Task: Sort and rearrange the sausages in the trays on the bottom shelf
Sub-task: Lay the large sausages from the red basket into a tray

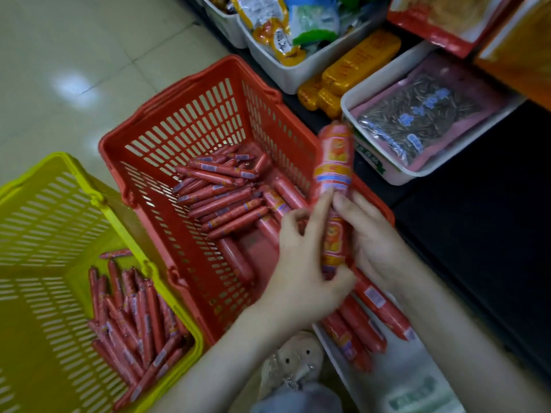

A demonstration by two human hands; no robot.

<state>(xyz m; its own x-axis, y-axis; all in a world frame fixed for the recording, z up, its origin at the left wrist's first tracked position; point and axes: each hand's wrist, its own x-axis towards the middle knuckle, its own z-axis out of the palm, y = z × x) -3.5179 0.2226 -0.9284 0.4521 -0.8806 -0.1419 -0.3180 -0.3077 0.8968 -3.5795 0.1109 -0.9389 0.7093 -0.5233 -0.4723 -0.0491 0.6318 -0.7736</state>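
Observation:
Both hands hold one thick red sausage upright over the right rim of the red basket. My left hand curls round its lower half, index finger stretched up along it. My right hand grips it from the right side. Several thick red sausages lie in a white tray just below my hands. The red basket holds a pile of thinner and thick sausages. Thin sausages lie in the yellow basket at the left.
On the dark bottom shelf stand white trays: one with a pink seed packet, one with mixed snack packs. Orange-wrapped sausages lie between them. Tiled floor lies to the left. A shoe shows below.

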